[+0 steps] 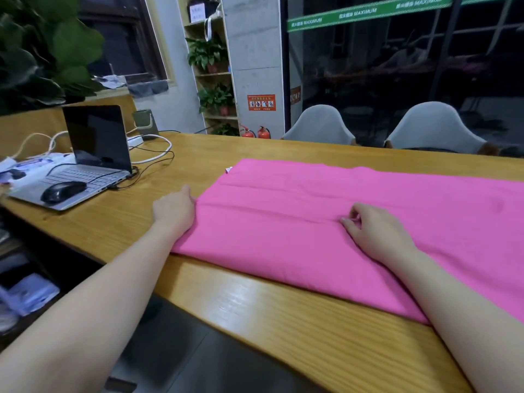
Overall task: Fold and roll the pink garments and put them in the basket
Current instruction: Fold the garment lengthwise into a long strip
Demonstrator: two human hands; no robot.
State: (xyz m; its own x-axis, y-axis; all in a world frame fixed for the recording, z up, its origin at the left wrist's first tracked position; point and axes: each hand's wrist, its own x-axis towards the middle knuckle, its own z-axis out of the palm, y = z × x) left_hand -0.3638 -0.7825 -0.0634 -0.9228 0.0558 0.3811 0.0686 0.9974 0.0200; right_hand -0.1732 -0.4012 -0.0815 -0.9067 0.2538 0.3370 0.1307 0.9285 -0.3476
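Note:
A pink garment (297, 222) lies flat on the wooden table (283, 307), folded lengthwise into a long band that runs off the right edge of the view. A fold line crosses it from left to right. My left hand (174, 211) grips the garment's left edge, fingers tucked at the cloth. My right hand (374, 231) rests on the middle of the garment and pinches the fold edge between thumb and fingers. A small white label (228, 169) sticks out at the far left corner. No basket is in view.
An open laptop (85, 160) with a black mouse (63, 191) on it sits at the table's left, with cables (153, 157) and a power strip behind it. Two grey chairs (320, 126) stand at the far side. Plants and shelves line the back wall.

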